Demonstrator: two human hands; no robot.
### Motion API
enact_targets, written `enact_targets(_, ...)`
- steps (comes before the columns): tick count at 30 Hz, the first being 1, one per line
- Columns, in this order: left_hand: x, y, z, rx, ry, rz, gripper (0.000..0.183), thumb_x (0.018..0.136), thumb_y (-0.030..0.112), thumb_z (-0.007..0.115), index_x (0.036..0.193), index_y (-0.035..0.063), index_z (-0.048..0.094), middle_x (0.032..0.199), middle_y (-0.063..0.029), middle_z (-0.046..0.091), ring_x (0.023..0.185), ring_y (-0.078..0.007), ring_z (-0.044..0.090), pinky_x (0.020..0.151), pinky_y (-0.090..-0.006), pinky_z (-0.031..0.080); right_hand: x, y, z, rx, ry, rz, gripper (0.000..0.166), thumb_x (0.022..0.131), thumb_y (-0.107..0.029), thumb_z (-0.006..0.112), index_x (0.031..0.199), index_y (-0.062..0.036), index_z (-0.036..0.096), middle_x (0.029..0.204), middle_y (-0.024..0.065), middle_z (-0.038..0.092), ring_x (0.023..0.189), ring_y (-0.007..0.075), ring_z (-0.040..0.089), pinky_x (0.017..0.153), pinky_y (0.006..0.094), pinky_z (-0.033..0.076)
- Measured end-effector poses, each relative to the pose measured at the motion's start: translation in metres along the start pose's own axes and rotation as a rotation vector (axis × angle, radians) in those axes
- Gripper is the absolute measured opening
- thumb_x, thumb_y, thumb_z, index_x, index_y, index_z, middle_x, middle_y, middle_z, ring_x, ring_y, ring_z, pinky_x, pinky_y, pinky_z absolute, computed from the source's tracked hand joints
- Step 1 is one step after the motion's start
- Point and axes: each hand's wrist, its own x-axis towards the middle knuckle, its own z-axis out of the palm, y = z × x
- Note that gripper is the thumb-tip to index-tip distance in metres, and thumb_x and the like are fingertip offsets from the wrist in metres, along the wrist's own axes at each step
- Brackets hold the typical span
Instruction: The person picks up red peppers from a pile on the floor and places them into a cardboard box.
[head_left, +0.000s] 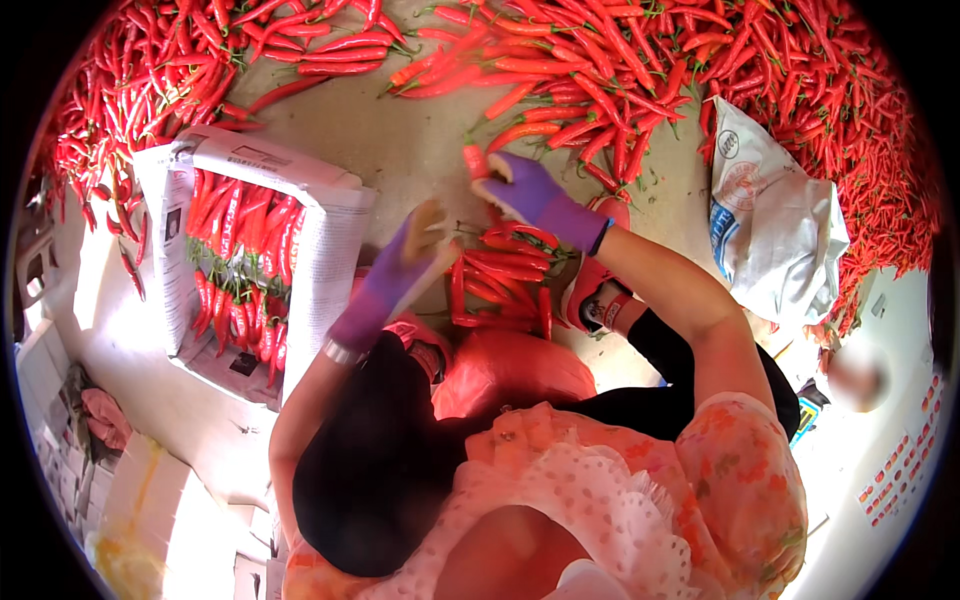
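Note:
My right hand (529, 191), in a purple glove with pale fingertips, pinches a red chilli pepper (474, 160) between thumb and fingers above the floor. My left hand (405, 259), gloved the same way, is raised to the left of it; motion blurs its fingers, which look apart with nothing visible in them. Below the hands, a small heap of red chillies (504, 268) lies between my feet. To the left stands a box lined with printed paper (326, 277). Inside, chillies (244, 217) lie in two rows, their green stems meeting in the middle.
Large heaps of red chillies spread over the floor at the far left (161, 67), far middle (600, 67) and right (862, 150). A white printed sack (780, 232) leans by the right heap. A red bag-like thing (517, 367) sits between my legs. Cardboard (142, 487) lies at lower left.

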Motion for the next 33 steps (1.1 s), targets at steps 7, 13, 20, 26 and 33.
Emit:
enact_targets(7, 0.069, -0.033, 0.025, -0.617, -0.105, -0.195, 0.027, 0.086, 0.018, 0.044, 0.109, 0.0042, 0.044, 0.093, -0.0076, 0.055, 0.082, -0.0154, 0.054, 0.072, -0.0276, 0.044, -0.010, 0.037, -0.013, 0.245, 0.075, -0.197, 0.017, 0.081, -0.008, 0.046, 0.094, -0.0026, 0.054, 0.080, 0.0036, 0.054, 0.068, 0.0109, 0.051, 0.062, 0.0239, 0.044)
enact_targets(13, 0.060, -0.041, 0.047, -0.101, -0.093, -0.305, 0.023, 0.084, 0.012, 0.048, 0.104, 0.0011, 0.047, 0.084, -0.0051, 0.057, 0.071, -0.0115, 0.055, 0.062, -0.0238, 0.045, -0.024, 0.013, -0.019, 0.482, -0.325, -0.002, 0.023, 0.081, -0.019, 0.054, 0.094, -0.0002, 0.054, 0.090, 0.0053, 0.057, 0.078, 0.0106, 0.053, 0.068, 0.0240, 0.043)
enact_targets(20, 0.060, -0.041, 0.060, 0.044, -0.239, 0.019, 0.037, 0.085, 0.010, 0.045, 0.119, -0.0010, 0.035, 0.108, -0.0102, 0.048, 0.100, -0.0155, 0.046, 0.087, -0.0266, 0.037, -0.084, 0.020, -0.154, -0.207, 0.180, -0.291, 0.022, 0.080, -0.020, 0.053, 0.089, 0.0001, 0.055, 0.084, 0.0071, 0.055, 0.075, 0.0188, 0.052, 0.067, 0.0264, 0.042)
enact_targets(26, 0.057, -0.056, 0.043, 0.126, -0.131, -0.017, 0.035, 0.086, 0.013, 0.045, 0.117, 0.0000, 0.038, 0.105, -0.0087, 0.050, 0.097, -0.0154, 0.049, 0.083, -0.0261, 0.040, -0.268, -0.026, -0.339, -1.161, 1.210, 0.236, 0.026, 0.082, -0.022, 0.050, 0.086, 0.0045, 0.050, 0.080, 0.0148, 0.052, 0.071, 0.0261, 0.051, 0.065, 0.0370, 0.042)
enact_targets(33, 0.040, -0.008, -0.009, 0.177, 0.014, -0.053, 0.031, 0.084, 0.013, 0.048, 0.111, -0.0002, 0.044, 0.096, -0.0081, 0.055, 0.086, -0.0125, 0.052, 0.076, -0.0237, 0.041, -0.247, 0.099, -0.289, -0.663, 0.715, -0.061, 0.025, 0.079, -0.011, 0.051, 0.103, -0.0023, 0.051, 0.098, 0.0106, 0.057, 0.083, 0.0192, 0.058, 0.073, 0.0317, 0.046)
